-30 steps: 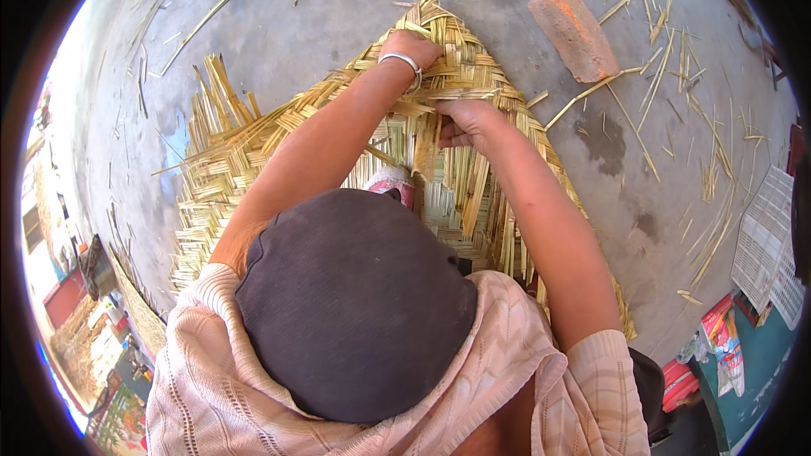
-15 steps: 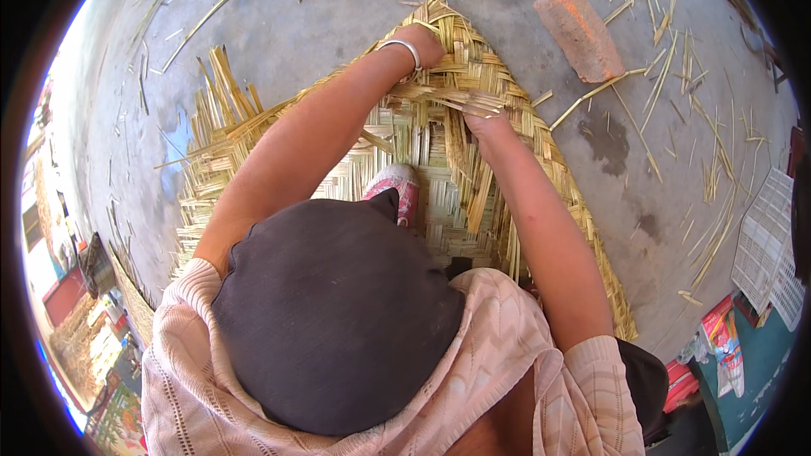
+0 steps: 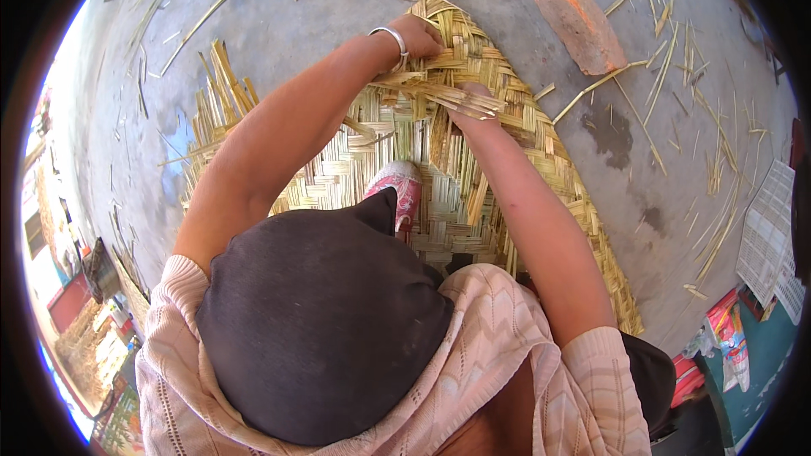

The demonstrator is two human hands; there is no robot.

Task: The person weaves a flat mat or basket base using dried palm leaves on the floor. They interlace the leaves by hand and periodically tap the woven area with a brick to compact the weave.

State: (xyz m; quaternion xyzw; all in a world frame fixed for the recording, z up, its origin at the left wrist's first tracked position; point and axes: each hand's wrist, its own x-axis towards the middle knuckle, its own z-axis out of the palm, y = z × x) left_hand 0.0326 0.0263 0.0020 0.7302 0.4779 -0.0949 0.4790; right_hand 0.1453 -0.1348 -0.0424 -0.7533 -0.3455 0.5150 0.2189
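— At the mat's far end, where are the hands?
— Both on the woven bamboo mat [image 3: 507, 118]. The left hand [image 3: 420, 36] presses flat near the tip; the right hand [image 3: 470, 115], just nearer, pinches loose bamboo strips [image 3: 435, 95].
— Their long axis?
— Crosswise, pointing left under the left wrist, so the left hand lies closer to their free ends.

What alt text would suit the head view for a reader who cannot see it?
Seen from above, a person's left hand and right hand work loose straw-coloured strips at the far end of a flat woven bamboo mat on grey concrete ground. A pink shoe rests on the mat; a reddish brick lies beyond.
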